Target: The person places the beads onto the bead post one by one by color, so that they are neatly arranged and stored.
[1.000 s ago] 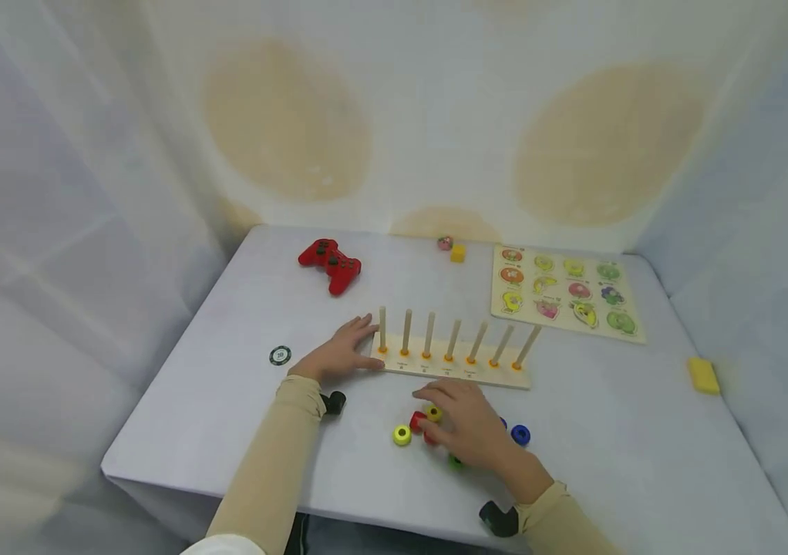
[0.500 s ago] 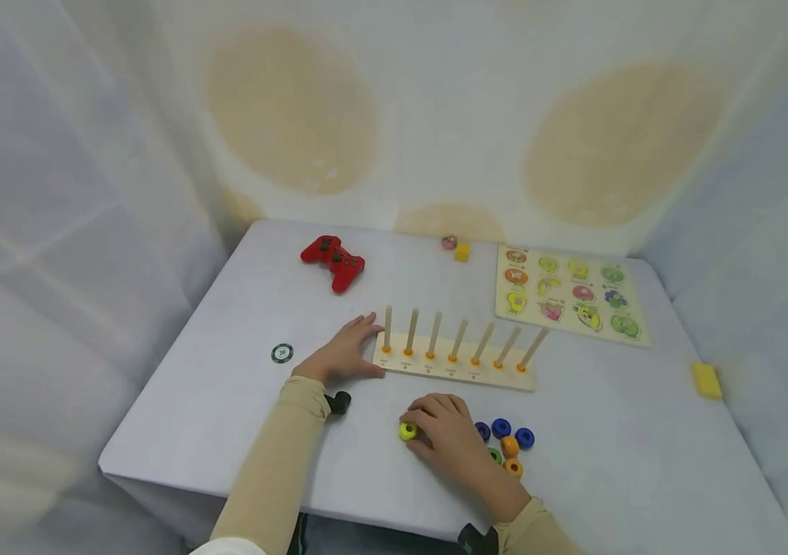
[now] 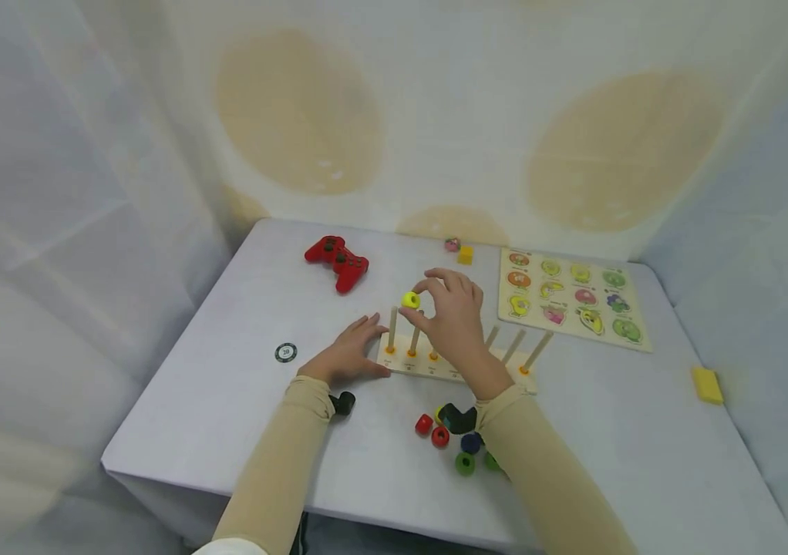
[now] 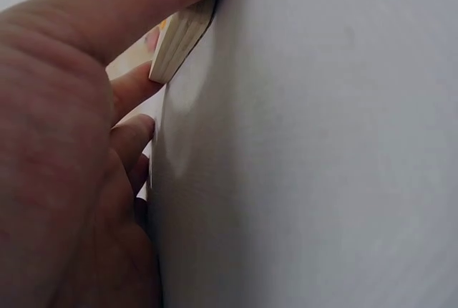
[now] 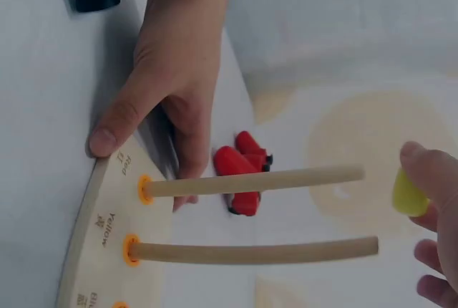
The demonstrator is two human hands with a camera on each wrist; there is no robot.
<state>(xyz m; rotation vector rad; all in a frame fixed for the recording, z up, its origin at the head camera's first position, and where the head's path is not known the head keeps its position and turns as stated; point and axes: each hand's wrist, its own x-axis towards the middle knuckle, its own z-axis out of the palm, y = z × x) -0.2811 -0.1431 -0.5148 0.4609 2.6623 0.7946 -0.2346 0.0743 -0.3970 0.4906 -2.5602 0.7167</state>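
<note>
My right hand (image 3: 455,317) pinches a yellow bead (image 3: 411,301) between thumb and fingertips, above the wooden peg board (image 3: 436,367). In the right wrist view, the bead (image 5: 409,195) is just off the tips of two upright pegs, marked Red and Yellow at their bases. My left hand (image 3: 348,354) holds the board's left end, its thumb at the near edge and its fingers toward the far corner. The left wrist view shows that thumb and finger against the board's end (image 4: 179,43). Orange rings sit at the foot of the pegs. My right hand hides some middle pegs.
Red beads (image 3: 439,436), green beads (image 3: 465,463) and a dark blue bead (image 3: 470,443) lie near my right forearm, which covers others. Beyond the board are a red game controller (image 3: 340,264) and a fruit puzzle board (image 3: 574,297). A round chip (image 3: 286,352) lies left, a yellow block (image 3: 706,385) right.
My right hand has picked a yellow bead off the table and carried it up and forward over the peg board. My left hand has stayed at the board's left end.
</note>
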